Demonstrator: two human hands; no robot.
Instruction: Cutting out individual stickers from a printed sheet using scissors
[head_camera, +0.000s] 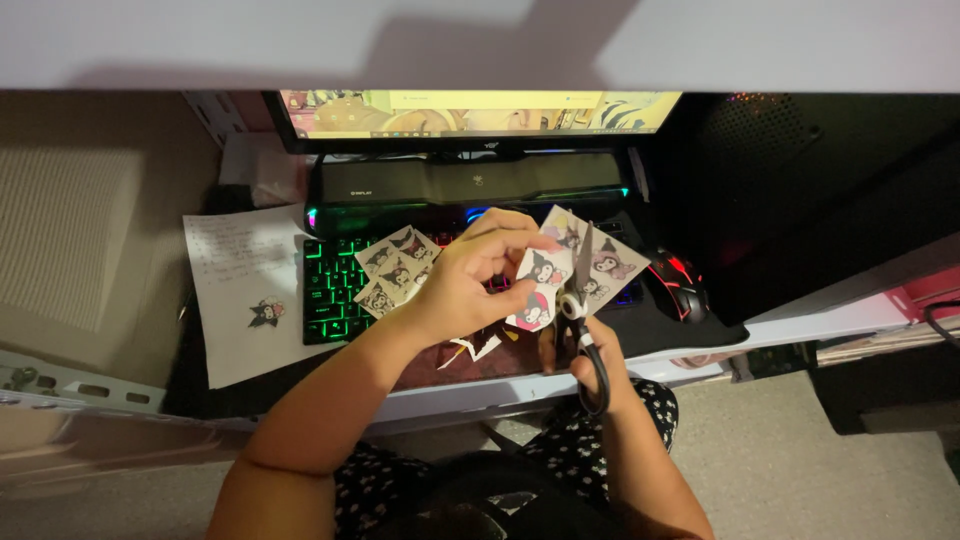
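Left hand pinches the sticker sheet above the keyboard; right hand grips scissors cutting it. Best to turn the sheet, keeping fingertips clear of the blades.

Dim desk scene lit chiefly by the monitor and backlit keyboard; overexposed white band above, deep shadow at right, soft focus throughout.

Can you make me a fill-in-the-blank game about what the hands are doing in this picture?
1. The right hand holds a pair of ____.
2. The left hand holds a sheet of cartoon ____.
3. A cut-out sticker lies on the white ____, left of the keyboard.
4. The mouse glows ____.

Missing words: scissors, stickers, paper, red.
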